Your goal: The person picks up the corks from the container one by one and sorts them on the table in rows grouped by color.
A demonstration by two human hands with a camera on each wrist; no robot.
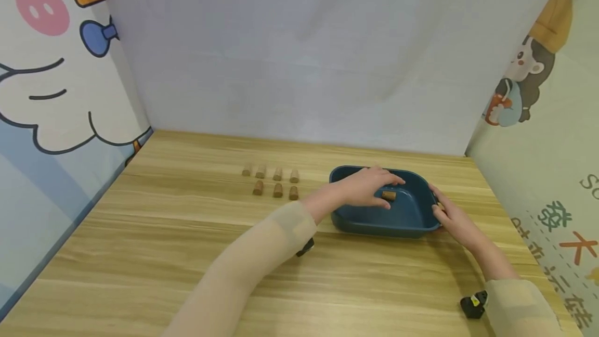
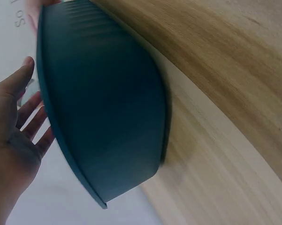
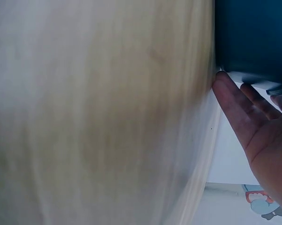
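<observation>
A dark blue rectangular basin (image 1: pixel 374 230) with rounded corners stands right of the table's middle. On its floor lies one brown cork stopper (image 1: pixel 388 195) on its side. My left hand (image 1: pixel 367 187) hovers over the basin, fingers and thumb spread around the space near the stopper, holding nothing. In the left wrist view the left hand's fingers reach past the basin's rim (image 2: pixel 71 161). My right hand (image 1: pixel 456 222) holds the basin's right end, thumb at the rim and fingers along the outside. The right wrist view shows the right hand's fingers (image 3: pixel 237 101) against that end.
Left of the basin, several cork stoppers stand in two rows, a paler back row (image 1: pixel 277 173) and a darker front row (image 1: pixel 278 190). The wood-grain table (image 1: pixel 154 233) ends at a white backdrop (image 1: pixel 290 66). Printed cartoon panels flank both sides.
</observation>
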